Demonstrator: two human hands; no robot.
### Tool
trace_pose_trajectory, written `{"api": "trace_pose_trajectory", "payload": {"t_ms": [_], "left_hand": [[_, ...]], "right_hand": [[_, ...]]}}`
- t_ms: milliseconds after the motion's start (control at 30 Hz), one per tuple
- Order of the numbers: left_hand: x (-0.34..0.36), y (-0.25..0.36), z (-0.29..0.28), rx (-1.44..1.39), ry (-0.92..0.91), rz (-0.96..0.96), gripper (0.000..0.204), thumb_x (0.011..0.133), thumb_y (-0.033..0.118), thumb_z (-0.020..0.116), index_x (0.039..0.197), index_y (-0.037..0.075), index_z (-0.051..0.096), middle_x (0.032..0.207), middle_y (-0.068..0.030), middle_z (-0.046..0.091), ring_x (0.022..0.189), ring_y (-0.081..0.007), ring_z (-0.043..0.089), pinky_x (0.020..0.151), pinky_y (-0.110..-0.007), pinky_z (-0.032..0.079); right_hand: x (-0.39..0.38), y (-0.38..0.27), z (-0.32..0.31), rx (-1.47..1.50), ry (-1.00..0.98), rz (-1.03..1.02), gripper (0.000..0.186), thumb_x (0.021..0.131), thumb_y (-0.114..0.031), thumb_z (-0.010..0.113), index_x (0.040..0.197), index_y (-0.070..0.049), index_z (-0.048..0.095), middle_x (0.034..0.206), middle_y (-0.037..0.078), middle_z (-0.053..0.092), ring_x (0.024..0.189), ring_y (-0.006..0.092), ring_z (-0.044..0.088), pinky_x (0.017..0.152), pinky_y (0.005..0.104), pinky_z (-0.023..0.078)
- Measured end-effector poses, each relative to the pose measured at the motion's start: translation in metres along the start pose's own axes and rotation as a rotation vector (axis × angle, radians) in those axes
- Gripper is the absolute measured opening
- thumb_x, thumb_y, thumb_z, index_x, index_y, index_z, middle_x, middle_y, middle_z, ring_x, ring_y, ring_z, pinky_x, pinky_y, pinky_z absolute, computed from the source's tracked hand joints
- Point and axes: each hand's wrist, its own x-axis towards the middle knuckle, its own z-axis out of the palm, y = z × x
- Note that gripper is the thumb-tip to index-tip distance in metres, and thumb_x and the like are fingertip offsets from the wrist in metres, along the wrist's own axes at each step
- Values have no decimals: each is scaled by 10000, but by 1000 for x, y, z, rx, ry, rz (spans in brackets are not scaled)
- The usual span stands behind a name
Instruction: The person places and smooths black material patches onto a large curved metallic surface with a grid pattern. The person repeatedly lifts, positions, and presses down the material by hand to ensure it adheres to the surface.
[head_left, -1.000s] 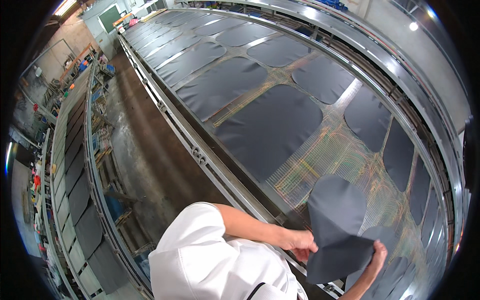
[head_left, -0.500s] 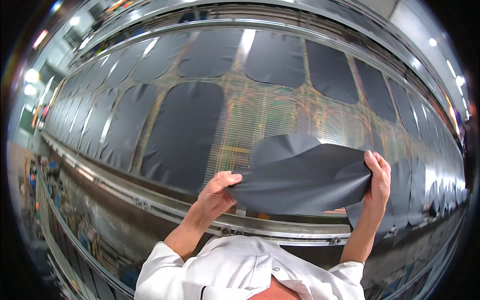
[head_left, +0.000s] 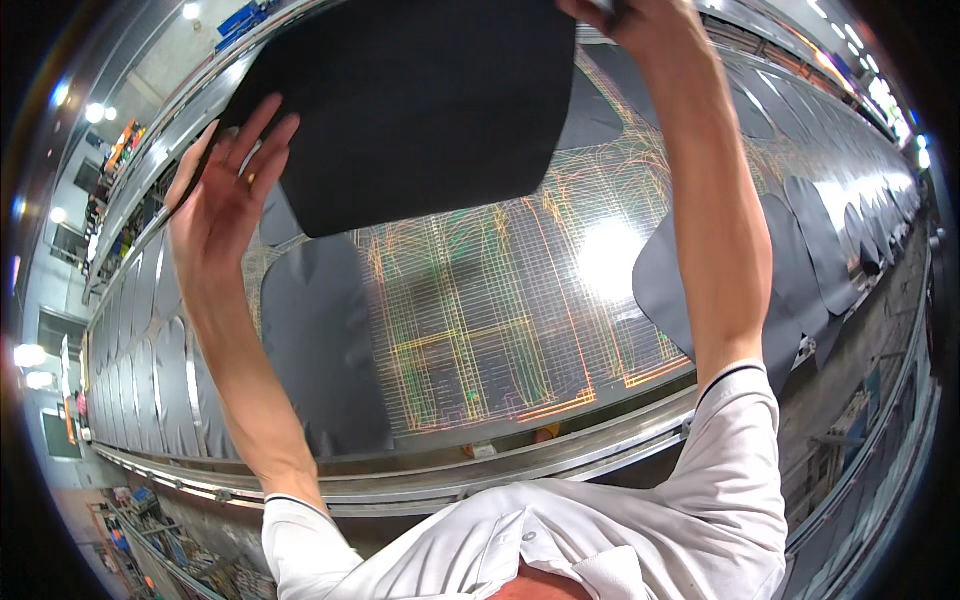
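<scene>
A large dark leather-like sheet [head_left: 420,110] is raised in front of me, its lower edge hanging above the table. My left hand [head_left: 235,180] holds it by the left edge, the fingers stretched out and the sheet's edge between them and the thumb. At the upper right corner my right hand [head_left: 635,20] grips the sheet, its fingers partly cut off by the top of the picture. Below is the table [head_left: 480,330], its surface patterned with many thin coloured lines. A dark flat piece [head_left: 325,340] lies beside the lined area on the left.
More dark rounded pieces [head_left: 690,270] lie along the table on the right, some overlapping near its edge. Rows of similar pieces [head_left: 145,370] run off to the left. A metal rail [head_left: 560,460] borders the table in front of me. Bright glare shines off the surface.
Both hands have moved up and away from me, carrying the sheet from near the front edge to the far side. It was bunched and now hangs flatter. The view has shifted.
</scene>
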Motion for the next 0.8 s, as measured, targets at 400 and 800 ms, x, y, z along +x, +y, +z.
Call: {"api": "trace_pose_trajectory", "payload": {"t_ms": [400, 800], "left_hand": [[-112, -107, -64, 472, 480, -213, 254, 955, 184, 564, 1156, 32, 598, 1077, -46, 644, 1029, -134, 594, 910, -280, 458], [-227, -239, -177, 521, 750, -715, 198, 911, 184, 671, 745, 139, 573, 619, 52, 577, 434, -46, 483, 374, -186, 349]], "right_hand": [[-196, 117, -89, -227, 156, 259, 149, 897, -186, 666, 891, -40, 638, 768, -18, 614, 699, 53, 546, 611, 228, 451], [-353, 224, -153, -374, 477, 739, 113, 847, -84, 693, 780, -28, 621, 620, -82, 478, 566, 14, 382, 504, 219, 312]]}}
